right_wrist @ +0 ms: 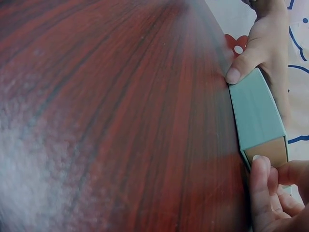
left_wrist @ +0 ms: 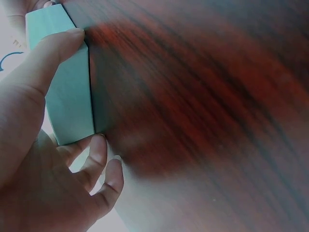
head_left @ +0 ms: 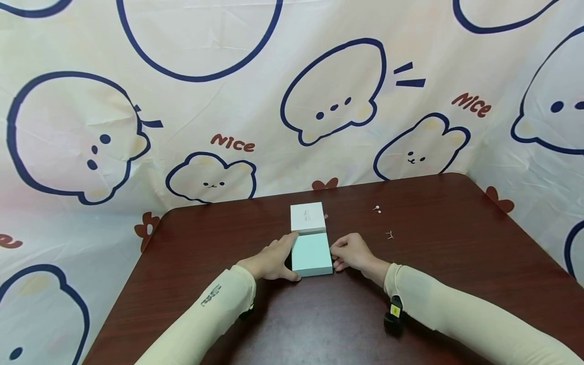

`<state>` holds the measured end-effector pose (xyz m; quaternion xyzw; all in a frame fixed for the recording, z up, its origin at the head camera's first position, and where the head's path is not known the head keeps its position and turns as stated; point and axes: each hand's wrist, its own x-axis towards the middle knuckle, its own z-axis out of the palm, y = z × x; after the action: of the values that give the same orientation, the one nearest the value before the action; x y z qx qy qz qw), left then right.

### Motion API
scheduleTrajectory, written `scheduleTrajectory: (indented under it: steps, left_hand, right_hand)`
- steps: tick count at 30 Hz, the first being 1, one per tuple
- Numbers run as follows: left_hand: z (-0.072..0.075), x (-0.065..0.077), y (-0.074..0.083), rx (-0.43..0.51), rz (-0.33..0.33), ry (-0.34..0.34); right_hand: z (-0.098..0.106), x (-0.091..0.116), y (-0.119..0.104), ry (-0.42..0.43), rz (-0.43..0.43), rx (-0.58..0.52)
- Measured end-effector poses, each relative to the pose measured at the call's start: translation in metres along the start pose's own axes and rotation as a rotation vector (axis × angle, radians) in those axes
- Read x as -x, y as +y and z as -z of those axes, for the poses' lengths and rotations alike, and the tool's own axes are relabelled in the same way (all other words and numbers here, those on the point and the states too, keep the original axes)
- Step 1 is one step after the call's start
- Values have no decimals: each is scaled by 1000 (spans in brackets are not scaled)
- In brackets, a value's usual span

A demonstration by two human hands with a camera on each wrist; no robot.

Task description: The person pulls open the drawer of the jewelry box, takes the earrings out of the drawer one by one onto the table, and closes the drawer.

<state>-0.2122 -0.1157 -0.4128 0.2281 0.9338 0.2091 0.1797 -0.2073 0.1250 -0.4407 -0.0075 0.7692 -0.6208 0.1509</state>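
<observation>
A pale teal drawer box [head_left: 312, 254] lies flat on the table, its brown end [right_wrist: 271, 151] facing right. My left hand [head_left: 272, 257] grips it from the left, with the thumb [left_wrist: 63, 44] along the near edge and the fingers around the left side. At the brown end, thumb and fingertips of my right hand [head_left: 353, 252] come together in a pinch; whatever lies between the tips is hidden. Directly behind the teal box is a white box [head_left: 306, 215] with fine grey script on top, a small brown bit showing at its right side.
To the right on the dark wood table [head_left: 456, 243] lie small white-headed pieces [head_left: 376, 209] that look like stud earrings. Nearer are thin pale pieces [head_left: 390, 235], too small to make out. A printed cloth [head_left: 274, 91] hangs behind the table and along its sides.
</observation>
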Motion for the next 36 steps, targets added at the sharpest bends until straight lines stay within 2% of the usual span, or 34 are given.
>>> scheduleTrajectory:
  steps: [23, 36]
  left_hand:
    - [1, -3, 1, -24, -1, -3]
    - [-2, -1, -4, -73, -16, -6]
  right_hand:
    - [3, -2, 1, -28, -5, 11]
    - [4, -2, 0, -46, -4, 25]
